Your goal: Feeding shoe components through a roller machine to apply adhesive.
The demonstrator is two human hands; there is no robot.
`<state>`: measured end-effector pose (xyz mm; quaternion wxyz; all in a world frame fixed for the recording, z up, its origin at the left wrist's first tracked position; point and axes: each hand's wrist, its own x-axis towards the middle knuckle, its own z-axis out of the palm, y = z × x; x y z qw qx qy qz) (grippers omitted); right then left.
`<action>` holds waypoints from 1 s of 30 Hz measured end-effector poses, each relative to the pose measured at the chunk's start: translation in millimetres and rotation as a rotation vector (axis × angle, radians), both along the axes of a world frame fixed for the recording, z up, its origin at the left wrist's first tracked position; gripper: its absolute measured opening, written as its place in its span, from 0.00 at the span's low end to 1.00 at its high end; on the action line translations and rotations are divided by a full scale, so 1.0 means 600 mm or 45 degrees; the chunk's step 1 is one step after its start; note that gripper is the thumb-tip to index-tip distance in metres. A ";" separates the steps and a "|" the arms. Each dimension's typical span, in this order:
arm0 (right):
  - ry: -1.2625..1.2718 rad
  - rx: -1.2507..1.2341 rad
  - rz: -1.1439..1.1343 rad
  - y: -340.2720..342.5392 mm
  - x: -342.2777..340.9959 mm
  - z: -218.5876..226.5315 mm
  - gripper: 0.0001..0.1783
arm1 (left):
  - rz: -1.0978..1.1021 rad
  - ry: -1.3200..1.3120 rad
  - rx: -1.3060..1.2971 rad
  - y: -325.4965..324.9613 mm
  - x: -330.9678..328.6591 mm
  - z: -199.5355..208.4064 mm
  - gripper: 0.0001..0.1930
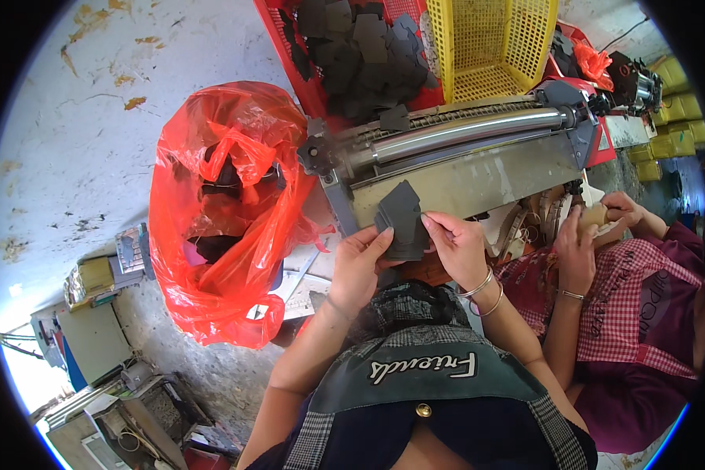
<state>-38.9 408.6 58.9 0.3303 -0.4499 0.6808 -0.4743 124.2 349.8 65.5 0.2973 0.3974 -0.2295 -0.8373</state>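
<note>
A small stack of dark grey, flat cut pieces (403,218) with angular outlines is held up in front of my body. My left hand (356,265) grips the stack from its left side, thumb on top. From the right, the thumb and fingertips of my right hand (460,249) pinch the stack's edge; whether they take one piece or several, I cannot tell. Just beyond the hands is a machine with a shiny metal roller (470,135) and a sloping metal plate (478,178). Another loose grey piece (395,117) lies at the far side of the roller.
A red plastic bag (231,305) with dark contents stands to the left. Behind the machine are a red crate (286,47) full of grey pieces and a yellow basket (493,47). At right, close by, a person in a checked apron (603,313) handles a tan item.
</note>
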 end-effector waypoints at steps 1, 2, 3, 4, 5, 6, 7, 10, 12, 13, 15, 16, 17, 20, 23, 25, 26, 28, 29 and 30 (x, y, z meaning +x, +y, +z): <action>0.000 -0.001 0.002 0.000 -0.003 0.000 0.07 | 0.002 0.000 -0.001 0.002 0.004 -0.004 0.07; -0.068 0.074 0.032 0.000 -0.005 0.000 0.07 | -0.032 -0.031 -0.021 0.004 0.010 -0.011 0.07; -0.135 0.149 0.060 -0.001 -0.008 0.000 0.06 | -0.067 -0.061 -0.041 0.005 0.015 -0.019 0.07; -0.133 0.147 0.061 -0.005 -0.014 -0.002 0.06 | -0.066 -0.059 -0.043 0.006 0.019 -0.027 0.07; -0.177 0.184 -0.031 -0.014 -0.024 -0.008 0.07 | -0.071 -0.098 -0.056 0.007 0.022 -0.035 0.09; -0.218 0.224 -0.132 -0.023 -0.034 -0.012 0.07 | -0.084 -0.134 -0.067 0.009 0.021 -0.038 0.10; -0.074 0.169 -0.166 -0.040 -0.045 -0.018 0.09 | -0.084 -0.133 -0.069 0.009 0.017 -0.035 0.10; -0.086 0.208 -0.031 -0.077 -0.060 -0.027 0.11 | 0.035 -0.145 -0.107 0.006 0.006 -0.034 0.09; -0.074 0.188 0.084 -0.051 -0.044 -0.009 0.11 | 0.102 -0.178 -0.136 0.009 0.008 -0.041 0.09; -0.250 0.293 0.192 -0.039 -0.036 0.010 0.11 | 0.107 -0.179 -0.135 0.009 0.009 -0.040 0.09; -0.438 0.362 0.255 -0.026 -0.028 0.019 0.11 | 0.082 -0.099 -0.042 0.008 0.008 -0.031 0.10; -0.436 0.363 0.252 -0.024 -0.030 0.017 0.11 | 0.080 -0.097 -0.040 0.006 0.008 -0.028 0.10; -0.444 0.355 0.241 -0.021 -0.033 0.013 0.11 | 0.000 -0.096 -0.070 0.004 0.010 -0.025 0.10; -0.423 0.381 0.229 -0.018 -0.046 0.007 0.10 | -0.076 -0.127 -0.091 0.003 0.013 -0.031 0.12; -0.389 0.396 0.050 -0.022 -0.057 -0.006 0.10 | -0.074 -0.173 -0.067 0.004 0.019 -0.034 0.13; -0.270 0.309 -0.205 -0.045 -0.065 -0.022 0.12 | -0.069 -0.180 -0.056 0.005 0.016 -0.032 0.13; -0.270 0.309 -0.209 -0.047 -0.064 -0.023 0.12 | -0.061 -0.172 -0.049 0.005 0.011 -0.029 0.13; -0.320 0.281 0.011 -0.061 -0.054 -0.012 0.13 | -0.043 -0.167 -0.042 0.002 0.009 -0.031 0.13; -0.321 0.326 0.176 -0.054 -0.048 -0.003 0.14 | -0.020 -0.148 -0.056 0.000 0.009 -0.032 0.12; -0.323 0.330 0.178 -0.047 -0.046 0.004 0.14 | 0.003 -0.130 -0.065 0.002 0.011 -0.031 0.12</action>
